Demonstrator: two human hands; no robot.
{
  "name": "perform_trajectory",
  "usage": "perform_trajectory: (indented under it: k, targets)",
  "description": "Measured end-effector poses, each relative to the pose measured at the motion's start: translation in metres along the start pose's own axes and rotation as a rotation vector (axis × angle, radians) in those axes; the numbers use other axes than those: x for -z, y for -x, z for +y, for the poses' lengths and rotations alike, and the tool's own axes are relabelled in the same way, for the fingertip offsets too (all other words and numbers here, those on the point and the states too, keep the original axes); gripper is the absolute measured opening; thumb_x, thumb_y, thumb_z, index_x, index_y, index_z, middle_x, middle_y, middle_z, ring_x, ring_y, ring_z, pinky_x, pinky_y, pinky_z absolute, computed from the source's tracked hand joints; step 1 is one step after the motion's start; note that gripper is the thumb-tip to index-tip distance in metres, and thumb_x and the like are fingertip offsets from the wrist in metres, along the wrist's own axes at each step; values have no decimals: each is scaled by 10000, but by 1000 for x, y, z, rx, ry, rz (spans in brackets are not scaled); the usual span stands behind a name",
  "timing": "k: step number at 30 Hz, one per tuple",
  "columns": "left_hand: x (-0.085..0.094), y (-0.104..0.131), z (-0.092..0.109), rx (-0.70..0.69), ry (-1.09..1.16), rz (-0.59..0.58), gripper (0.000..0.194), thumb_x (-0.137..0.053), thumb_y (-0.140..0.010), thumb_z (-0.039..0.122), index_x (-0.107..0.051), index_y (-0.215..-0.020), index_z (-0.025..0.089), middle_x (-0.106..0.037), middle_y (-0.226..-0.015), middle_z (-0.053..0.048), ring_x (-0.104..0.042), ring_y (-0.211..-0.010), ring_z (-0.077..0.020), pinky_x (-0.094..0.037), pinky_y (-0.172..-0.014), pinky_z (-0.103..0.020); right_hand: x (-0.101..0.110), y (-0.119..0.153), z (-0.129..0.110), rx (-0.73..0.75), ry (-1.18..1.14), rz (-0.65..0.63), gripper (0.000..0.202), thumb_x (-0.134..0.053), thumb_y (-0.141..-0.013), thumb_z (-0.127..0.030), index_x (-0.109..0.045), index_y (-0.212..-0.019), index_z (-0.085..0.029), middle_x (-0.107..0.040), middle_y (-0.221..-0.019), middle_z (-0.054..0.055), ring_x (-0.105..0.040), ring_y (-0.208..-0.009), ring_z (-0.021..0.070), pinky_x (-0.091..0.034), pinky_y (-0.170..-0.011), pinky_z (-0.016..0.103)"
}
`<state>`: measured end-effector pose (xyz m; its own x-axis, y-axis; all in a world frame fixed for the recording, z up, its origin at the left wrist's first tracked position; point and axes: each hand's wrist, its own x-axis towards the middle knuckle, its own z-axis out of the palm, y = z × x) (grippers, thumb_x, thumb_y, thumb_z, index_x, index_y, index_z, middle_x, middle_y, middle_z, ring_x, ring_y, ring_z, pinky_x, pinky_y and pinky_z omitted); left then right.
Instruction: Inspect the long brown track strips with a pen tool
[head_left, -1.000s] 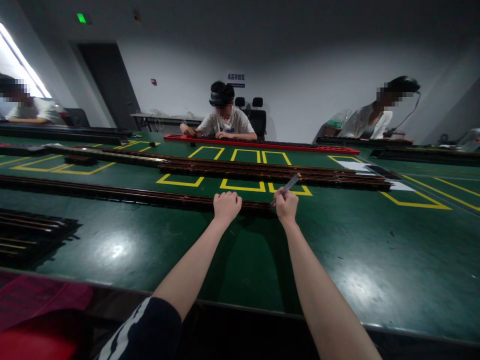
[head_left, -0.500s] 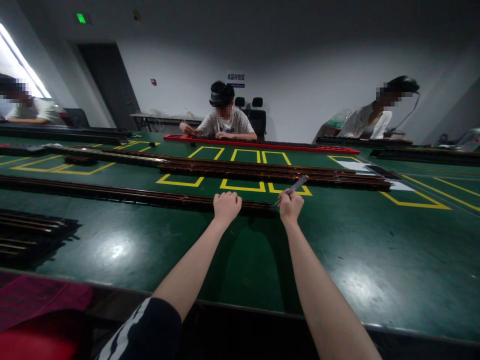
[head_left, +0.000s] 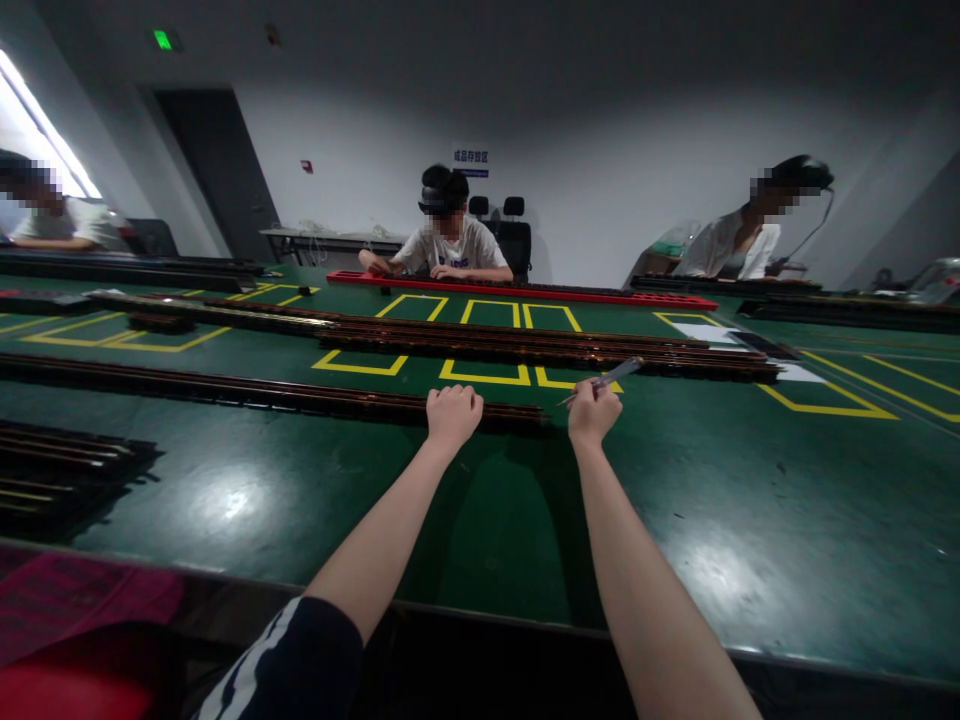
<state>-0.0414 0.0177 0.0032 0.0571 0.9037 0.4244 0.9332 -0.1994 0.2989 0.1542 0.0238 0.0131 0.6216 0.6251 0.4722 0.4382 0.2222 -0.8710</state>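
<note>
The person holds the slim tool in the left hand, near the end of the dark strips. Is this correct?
Not quite: the head view shows the slim tool in the right hand, not the left hand. It is near the dark strips' end.

The only view looked from the wearer's head, forward and down across the green worktop (head_left: 697, 470). It took in both forearms (head_left: 390, 530) from close above, the left hand (head_left: 454, 412) and right hand (head_left: 594, 412) farther out near mid-frame, and reached over the worktop's far side to the back wall (head_left: 600, 150).
</note>
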Motion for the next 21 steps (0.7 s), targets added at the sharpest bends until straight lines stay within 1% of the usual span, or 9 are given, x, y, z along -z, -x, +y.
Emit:
perform_trajectory:
  k: [2,4,7,10,12,14,17,21]
  targets:
    - [1,0,1,-3,-5,-2,412,-289,-923,294,-633,-739,165,-688,-781,-84,-619,-705,-185,-441,-764,-355,-1,1,-2,35,-9,-37,227,-445,-780,-254,-493,-561,-216,-570,-509,19,-558,-482,171,-433,-488,277]
    - [2,1,2,-4,-23,7,411,-289,-922,286,-640,-745,168,-697,-802,-89,-626,-724,-192,-440,-766,-357,-3,4,-3,107,12,-118,242,-444,-818,-273,-502,-592,-208,-583,-534,25,-572,-507,174,-438,-515,276]
    - [2,1,3,-2,-29,9,419,-282,-924,288,-650,-761,170,-700,-814,-90,-634,-741,-196,-439,-768,-359,-7,10,-5,236,146,-233,269,-457,-862,-307,-544,-638,-188,-593,-563,29,-573,-522,166,-416,-534,259]
    - [1,2,3,-10,-25,18,423,-280,-928,288,-656,-774,173,-706,-827,-86,-636,-744,-195,-435,-783,-364,-13,20,-5,375,273,-317,197,-491,-867,-304,-606,-757,-188,-618,-628,25,-575,-563,157,-379,-519,227]
    - [1,2,3,-18,-47,41,424,-278,-930,281,-661,-784,175,-712,-847,-91,-636,-752,-200,-428,-797,-372,-17,26,-6,482,287,-384,164,-500,-880,-306,-620,-840,-202,-647,-719,33,-588,-618,153,-378,-526,213]
    - [0,2,3,-20,-69,52,420,-279,-927,272,-668,-803,175,-716,-872,-98,-640,-773,-209,-422,-805,-378,-21,33,-6,553,308,-441,175,-469,-914,-293,-615,-888,-201,-649,-760,47,-589,-635,152,-385,-541,216]
    - [0,3,3,-20,-84,60,411,-289,-922,264,-680,-835,169,-717,-911,-111,-645,-822,-224,-412,-832,-391,-25,40,-7,577,381,-507,195,-415,-943,-216,-600,-891,-183,-635,-735,60,-586,-605,160,-395,-560,241]
    - [1,4,3,17,-113,97,424,-299,-921,281,-698,-862,150,-719,-937,-129,-641,-867,-251,-386,-895,-444,-27,44,-10,609,433,-573,156,-439,-915,-157,-578,-849,-177,-646,-746,73,-606,-620,180,-423,-591,269]
